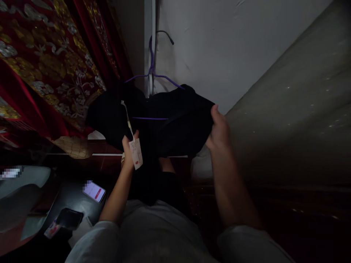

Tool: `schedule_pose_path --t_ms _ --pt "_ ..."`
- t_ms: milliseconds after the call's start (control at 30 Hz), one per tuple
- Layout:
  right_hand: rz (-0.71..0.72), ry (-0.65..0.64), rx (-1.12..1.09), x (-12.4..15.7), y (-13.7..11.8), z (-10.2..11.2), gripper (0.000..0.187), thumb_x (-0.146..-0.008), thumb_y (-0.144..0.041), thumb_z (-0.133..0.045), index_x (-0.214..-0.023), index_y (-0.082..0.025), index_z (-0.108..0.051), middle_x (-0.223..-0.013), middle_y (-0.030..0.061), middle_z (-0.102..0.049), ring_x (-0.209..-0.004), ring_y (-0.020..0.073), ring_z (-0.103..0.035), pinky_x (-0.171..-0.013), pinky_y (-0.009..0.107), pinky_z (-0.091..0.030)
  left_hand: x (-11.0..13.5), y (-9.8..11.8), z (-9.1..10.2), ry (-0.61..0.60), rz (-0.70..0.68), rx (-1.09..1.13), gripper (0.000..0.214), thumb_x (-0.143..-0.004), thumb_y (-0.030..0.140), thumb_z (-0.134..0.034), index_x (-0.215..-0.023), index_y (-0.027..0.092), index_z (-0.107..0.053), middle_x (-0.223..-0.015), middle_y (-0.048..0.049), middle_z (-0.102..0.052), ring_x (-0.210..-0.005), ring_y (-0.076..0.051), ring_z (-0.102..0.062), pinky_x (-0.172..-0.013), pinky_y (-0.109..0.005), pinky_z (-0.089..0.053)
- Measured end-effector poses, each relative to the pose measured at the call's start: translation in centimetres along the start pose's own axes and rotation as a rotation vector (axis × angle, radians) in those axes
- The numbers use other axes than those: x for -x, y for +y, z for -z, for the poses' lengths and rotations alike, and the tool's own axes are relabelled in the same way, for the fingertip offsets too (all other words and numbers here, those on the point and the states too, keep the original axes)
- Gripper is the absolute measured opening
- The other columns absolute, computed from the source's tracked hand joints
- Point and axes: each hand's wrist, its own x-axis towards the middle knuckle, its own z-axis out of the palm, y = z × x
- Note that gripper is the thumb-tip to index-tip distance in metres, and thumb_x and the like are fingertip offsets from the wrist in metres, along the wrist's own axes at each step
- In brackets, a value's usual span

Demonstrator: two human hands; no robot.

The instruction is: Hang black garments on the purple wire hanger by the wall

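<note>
A dark, nearly black garment (pixel 175 124) hangs on a purple hanger (pixel 164 77) in front of me. My right hand (pixel 220 129) is closed on the garment's right edge, thumb on the near side. My left hand (pixel 129 151) is at the garment's lower left part, its fingers partly hidden behind the cloth and a paper tag (pixel 136 153). That white tag dangles by a cord from the garment and lies in front of the hand. Deep shadow hides the garment's folds and details.
Red drapery with gold and silver embroidery (pixel 52 62) hangs at the left. A lit phone (pixel 94 191) and a dark phone-like object (pixel 70 218) lie on a dark surface at lower left. A pale wall (pixel 208 44) and a greyish sheet (pixel 285 109) are to the right.
</note>
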Motion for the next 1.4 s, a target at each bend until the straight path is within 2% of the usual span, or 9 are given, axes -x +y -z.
schedule_pose_path --t_ms 133,267,333,400,500,567,867,1233,1400 --pt "-0.016 0.161 -0.057 1.8 1.4 -0.2 0.037 -0.083 -0.055 -0.072 -0.099 -0.022 -0.069 -0.114 0.0099 -0.071 -0.119 0.0307 -0.067 -0.098 0.051 -0.056 3.5 -0.5 0.2 0.257 -0.046 0.07 0.03 -0.092 0.049 -0.07 -0.094 0.02 -0.063 -0.083 -0.0004 -0.065 -0.078 -0.014 -0.063 -0.071 -0.024 -0.053" --pt "0.167 0.365 -0.004 7.7 1.9 -2.0 0.038 -0.081 -0.037 -0.071 -0.116 -0.025 -0.065 -0.13 0.0053 -0.065 -0.134 0.0241 -0.057 -0.111 0.044 -0.047 6.4 0.0 -0.1 0.266 0.062 0.192 0.028 -0.088 0.046 -0.076 -0.095 0.02 -0.067 -0.083 0.0002 -0.066 -0.073 -0.013 -0.062 -0.066 -0.022 -0.05" --pt "0.142 0.408 0.024 11.3 2.2 -3.3 0.034 -0.081 -0.036 -0.072 -0.111 -0.025 -0.064 -0.123 0.0042 -0.066 -0.121 0.0212 -0.062 -0.103 0.038 -0.051 7.2 0.7 -0.6 0.251 0.093 0.232 0.029 -0.084 0.045 -0.079 -0.098 0.021 -0.071 -0.092 -0.002 -0.071 -0.082 -0.016 -0.067 -0.073 -0.024 -0.053" --pt "-0.047 0.176 0.048 14.3 2.3 -4.8 0.024 -0.085 -0.044 -0.071 -0.094 -0.022 -0.065 -0.094 0.0023 -0.067 -0.088 0.0182 -0.066 -0.081 0.031 -0.054 7.7 1.5 -0.9 0.216 0.102 0.263 0.028 -0.081 0.043 -0.081 -0.099 0.023 -0.073 -0.097 -0.0026 -0.074 -0.088 -0.017 -0.069 -0.078 -0.025 -0.054" --pt "-0.302 -0.378 0.172 16.5 2.0 -6.5 0.046 -0.088 -0.06 -0.065 -0.065 -0.021 -0.058 -0.063 0.0022 -0.059 -0.063 0.0173 -0.057 -0.059 0.029 -0.047 8.0 2.3 -1.0 0.118 0.1 0.27 0.026 -0.082 0.041 -0.082 -0.101 0.025 -0.074 -0.092 -0.0005 -0.073 -0.08 -0.016 -0.067 -0.072 -0.024 -0.054" --pt "-0.343 -0.526 0.264 16.6 1.8 -6.9 0.057 -0.085 -0.067 -0.065 -0.054 -0.021 -0.053 -0.057 0.0037 -0.056 -0.059 0.0179 -0.055 -0.054 0.029 -0.043 8.0 2.5 -0.8 0.09 0.091 0.247 0.026 -0.084 0.041 -0.08 -0.103 0.026 -0.074 -0.091 0.0001 -0.073 -0.078 -0.015 -0.067 -0.07 -0.023 -0.054" --pt "-0.421 -0.3 0.288 15.4 4.6 -5.5 0.068 -0.072 -0.086 -0.063 -0.059 -0.021 -0.051 -0.052 -0.0002 -0.049 -0.049 0.0119 -0.042 -0.048 0.028 -0.03 7.0 0.7 -1.1 -0.158 0.039 0.139 0.037 -0.089 0.029 -0.072 -0.124 0.024 -0.064 -0.12 -0.0091 -0.07 -0.113 -0.022 -0.068 -0.103 -0.035 -0.054" --pt "-0.423 -0.33 0.083 15.5 4.5 -5.3 0.046 -0.078 -0.063 -0.072 -0.086 -0.018 -0.064 -0.071 0.0007 -0.062 -0.058 0.0114 -0.05 -0.051 0.024 -0.037 7.4 -2.7 -2.4 -0.169 -0.067 -0.146 0.019 -0.091 0.016 -0.062 -0.108 0.021 -0.069 -0.104 -0.007 -0.074 -0.101 -0.022 -0.071 -0.094 -0.035 -0.055" --pt "-0.457 -0.384 0.071 15.9 4.0 -5.6 0.033 -0.077 -0.049 -0.069 -0.068 -0.018 -0.06 -0.059 -0.0017 -0.054 -0.054 0.0093 -0.047 -0.048 0.022 -0.035 7.3 -3.4 -2.1 -0.104 -0.155 -0.261 0.011 -0.092 0.017 -0.059 -0.098 0.018 -0.069 -0.094 -0.0065 -0.07 -0.09 -0.02 -0.067 -0.082 -0.031 -0.051"
